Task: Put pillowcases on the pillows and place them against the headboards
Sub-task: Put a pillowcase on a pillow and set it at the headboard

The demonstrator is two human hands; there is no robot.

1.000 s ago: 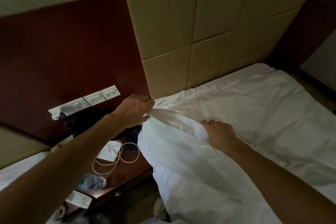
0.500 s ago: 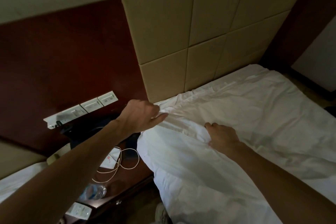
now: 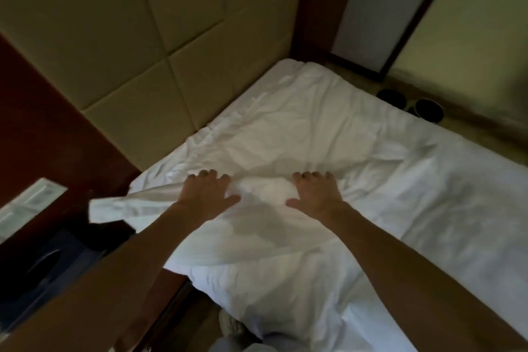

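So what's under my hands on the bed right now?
Your left hand and right hand press on the white pillowcase, which lies on the bed. The pillow filling it is covered by the fabric, as is the sheet directly beneath.

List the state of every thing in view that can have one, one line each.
pillow: lying flat on the bed sheet, not propped against the headboard.
pillowcase: loose end hanging off the bed's side; how much of the pillow it covers is unclear.
left hand: fingers spread, pressing on the pillow.
right hand: fingers spread, pressing on the pillow.
bed sheet: wrinkled.
headboard: nothing leaning on it.
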